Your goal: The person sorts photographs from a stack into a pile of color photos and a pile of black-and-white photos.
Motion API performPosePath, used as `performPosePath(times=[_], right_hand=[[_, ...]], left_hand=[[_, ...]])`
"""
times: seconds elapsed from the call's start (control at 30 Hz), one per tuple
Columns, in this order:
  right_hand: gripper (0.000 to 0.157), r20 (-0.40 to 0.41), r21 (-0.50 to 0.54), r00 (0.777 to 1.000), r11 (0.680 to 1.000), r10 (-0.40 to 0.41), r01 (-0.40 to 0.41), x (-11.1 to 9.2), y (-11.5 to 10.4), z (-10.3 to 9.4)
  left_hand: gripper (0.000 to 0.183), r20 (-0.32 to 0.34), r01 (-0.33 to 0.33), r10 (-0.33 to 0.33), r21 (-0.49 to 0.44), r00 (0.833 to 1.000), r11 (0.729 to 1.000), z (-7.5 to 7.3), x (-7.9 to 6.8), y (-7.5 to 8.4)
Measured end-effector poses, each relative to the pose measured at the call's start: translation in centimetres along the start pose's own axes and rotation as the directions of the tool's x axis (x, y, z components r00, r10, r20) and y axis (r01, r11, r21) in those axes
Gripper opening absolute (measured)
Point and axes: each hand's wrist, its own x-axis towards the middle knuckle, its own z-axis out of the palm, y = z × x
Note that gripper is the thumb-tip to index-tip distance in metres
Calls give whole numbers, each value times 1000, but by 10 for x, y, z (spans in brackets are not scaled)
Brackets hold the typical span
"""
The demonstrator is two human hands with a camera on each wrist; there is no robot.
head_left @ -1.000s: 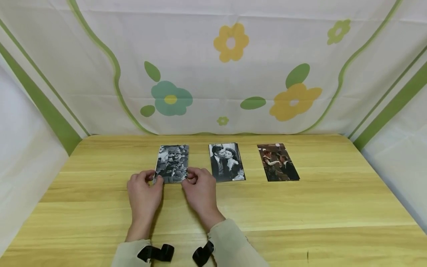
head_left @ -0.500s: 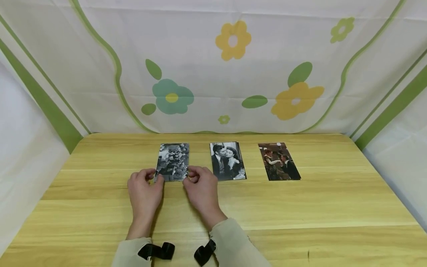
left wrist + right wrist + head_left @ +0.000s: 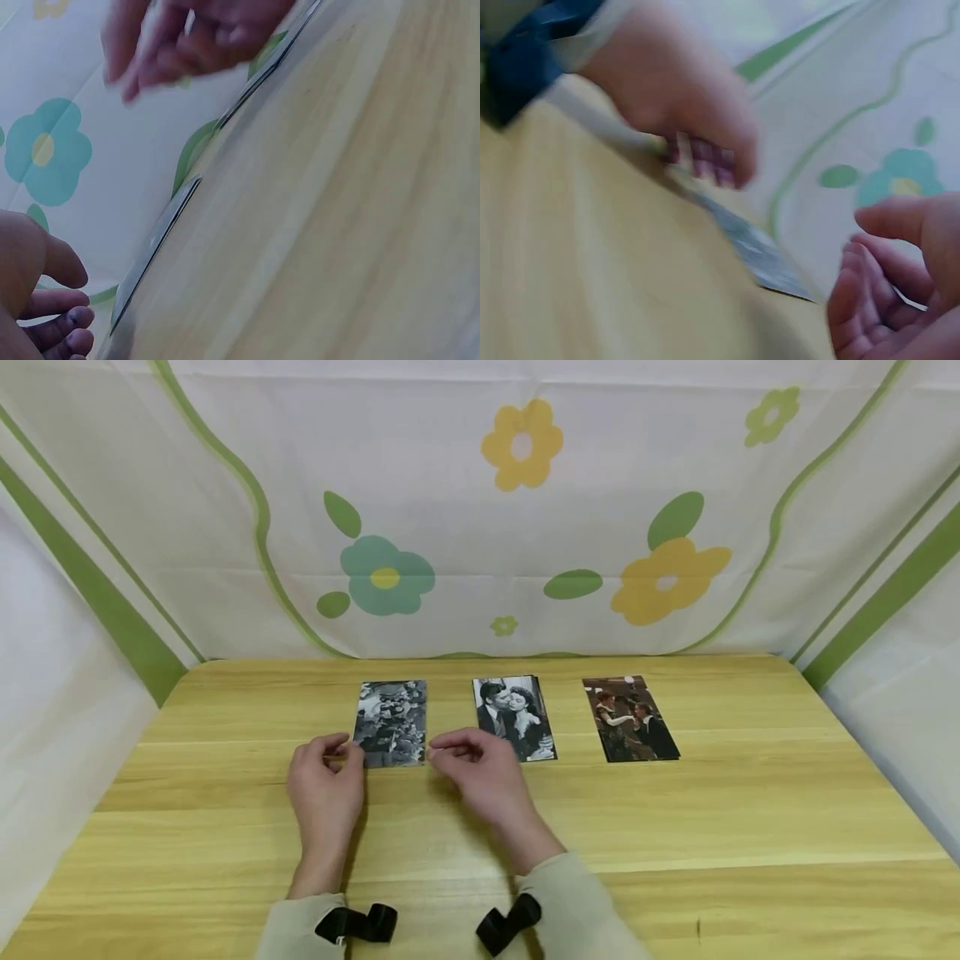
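A black-and-white crowd photo [image 3: 392,718] lies flat at the left of a row on the wooden table. Beside its lower left corner is my left hand [image 3: 326,793], fingers loosely bent and gripping nothing. My right hand [image 3: 491,781], relaxed and holding nothing, hovers off the photo's lower right corner and hides a bit of the middle picture. That one is a black-and-white photo of a couple [image 3: 517,714], with another edge showing under it. Farther right lies a colour photo of two people [image 3: 630,718]. The right wrist view shows my right hand [image 3: 900,292] apart from the crowd photo [image 3: 757,255].
A white cloth with flowers [image 3: 450,510] hangs along the table's back edge, and white cloth also stands at both sides. Bare wooden tabletop [image 3: 637,843] stretches in front of the photos. Black straps [image 3: 510,925] sit on both wrists.
My right hand has let go of the crowd photo's right edge and moved right. The left fingers have loosened from its left edge. The photos have stayed in place.
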Motion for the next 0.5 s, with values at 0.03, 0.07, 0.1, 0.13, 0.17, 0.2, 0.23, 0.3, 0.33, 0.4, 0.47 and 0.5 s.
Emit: performPosePath(times=[0.03, 0.07, 0.1, 0.13, 0.17, 0.2, 0.23, 0.3, 0.33, 0.4, 0.47, 0.5], right_hand=[[20, -1, -8, 1000, 1000, 6, -6, -1, -3, -9], [20, -10, -21, 1000, 1000, 5, -5, -2, -5, -17], [19, -24, -30, 1000, 1000, 6, -7, -2, -5, -26], [19, -39, -33, 999, 999, 8, -10, -2, -5, -35], [19, -56, -19, 998, 1000, 15, -16, -2, -5, -43], [19, -75, -2, 997, 1000, 28, -28, -3, -3, -51], [19, -93, 16, 995, 999, 41, -40, -3, -1, -58], [19, -124, 46, 990, 997, 66, -61, -4, 3, -71], [20, -136, 57, 988, 996, 74, -66, -4, 4, -76], [20, -158, 72, 985, 996, 72, -62, -5, 8, -85], [21, -178, 82, 982, 995, 61, -47, -5, 11, -93], [21, -189, 84, 981, 996, 55, -40, -5, 13, -96]], left_hand=[[24, 0, 1, -1, -6, 1000, 1000, 0, 0, 1], [24, 0, 3, -3, -14, 1000, 1000, 1, -1, 2], [23, -4, 2, -2, -21, 1000, 1000, 1, -1, 3], [23, -6, 3, -3, -30, 1000, 1000, 1, -2, 5], [23, -8, 1, -1, -41, 1000, 999, 1, -3, 6], [22, -11, -8, 7, -53, 1000, 999, 2, -4, 8], [22, -14, -24, 23, -66, 1000, 998, 3, -5, 10], [20, -10, -60, 59, -96, 998, 994, 7, -9, 15], [19, -4, -81, 81, -117, 997, 990, 9, -12, 19], [18, 23, -124, 129, -156, 991, 980, 16, -19, 26], [19, 66, -159, 174, -195, 983, 968, 24, -29, 35], [19, 92, -172, 194, -211, 977, 962, 29, -34, 39]])
